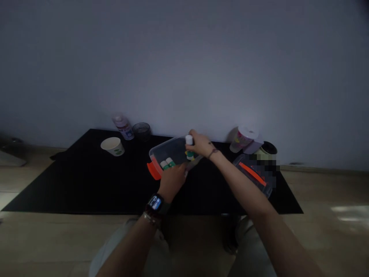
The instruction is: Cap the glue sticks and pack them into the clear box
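Observation:
A clear plastic box (164,148) with an orange latch (154,171) sits open on the black table. My left hand (173,179) is closed on the box's near side; its fingertips are partly hidden. Two white-capped green glue sticks (167,163) lie inside, near the left end. Above the right part of the box, my right hand (200,144) grips another glue stick (189,140), upright with its white cap on top. Something yellow shows beside this stick, too small to make out.
A white paper cup (112,146), a pinkish bottle (123,127) and a dark glass bowl (142,131) stand at the left. On the right are a clear lid with an orange latch (253,174), a lidded plastic cup (243,139) and a pale round container with a black top (268,149).

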Demonstrator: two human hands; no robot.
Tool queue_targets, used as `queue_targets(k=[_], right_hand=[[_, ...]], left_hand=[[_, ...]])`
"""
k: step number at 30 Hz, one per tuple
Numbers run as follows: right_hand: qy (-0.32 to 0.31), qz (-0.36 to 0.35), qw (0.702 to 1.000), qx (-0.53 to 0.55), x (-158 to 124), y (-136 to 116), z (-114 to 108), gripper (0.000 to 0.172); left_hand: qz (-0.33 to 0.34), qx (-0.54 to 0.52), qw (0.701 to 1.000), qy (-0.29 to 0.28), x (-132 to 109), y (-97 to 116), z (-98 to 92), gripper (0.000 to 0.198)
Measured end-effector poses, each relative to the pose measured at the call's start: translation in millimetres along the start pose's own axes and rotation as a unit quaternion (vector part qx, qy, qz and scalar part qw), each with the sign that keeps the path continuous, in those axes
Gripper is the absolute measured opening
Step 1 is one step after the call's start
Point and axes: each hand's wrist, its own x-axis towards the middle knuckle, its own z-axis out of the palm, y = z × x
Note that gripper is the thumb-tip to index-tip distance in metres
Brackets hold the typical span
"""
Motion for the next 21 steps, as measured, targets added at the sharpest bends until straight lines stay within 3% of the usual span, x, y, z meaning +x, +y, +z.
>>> queue_targets(k=[3, 5, 6, 7, 9, 12, 16, 18, 21], right_hand=[[0.086, 0.047, 0.995, 0.027, -38, 15, -33, 0.044], [0.089, 0.075, 0.989, 0.091, -73, 23, -40, 0.044], [0.067, 0.088, 0.985, 0.136, -90, 27, -38, 0.044], [0.040, 0.099, 0.977, 0.185, -107, 30, -33, 0.043], [0.003, 0.112, 0.960, 0.255, -133, 35, -19, 0.038], [0.019, 0.102, 0.967, 0.234, -155, 44, -5, 0.033], [0.030, 0.117, 0.962, 0.246, -166, 54, -1, 0.034], [0.020, 0.135, 0.948, 0.287, -168, 54, 1, 0.035], [0.004, 0.143, 0.934, 0.328, -167, 52, -3, 0.037]], left_hand=[[0.047, -0.063, 0.992, 0.100, 1, 4, 5.1, 0.045], [0.128, -0.153, 0.970, 0.142, -2, 13, 12.4, 0.051], [0.160, -0.209, 0.955, 0.135, -4, 20, 17.0, 0.053], [0.181, -0.265, 0.941, 0.109, -7, 28, 21.9, 0.053], [0.193, -0.355, 0.915, 0.001, -14, 43, 31.8, 0.049], [0.159, -0.408, 0.884, -0.162, -24, 61, 42.0, 0.043], [0.126, -0.467, 0.840, -0.247, -31, 71, 41.2, 0.042], [0.105, -0.520, 0.798, -0.286, -32, 75, 36.7, 0.044], [0.065, -0.609, 0.710, -0.348, -30, 74, 27.3, 0.045]])
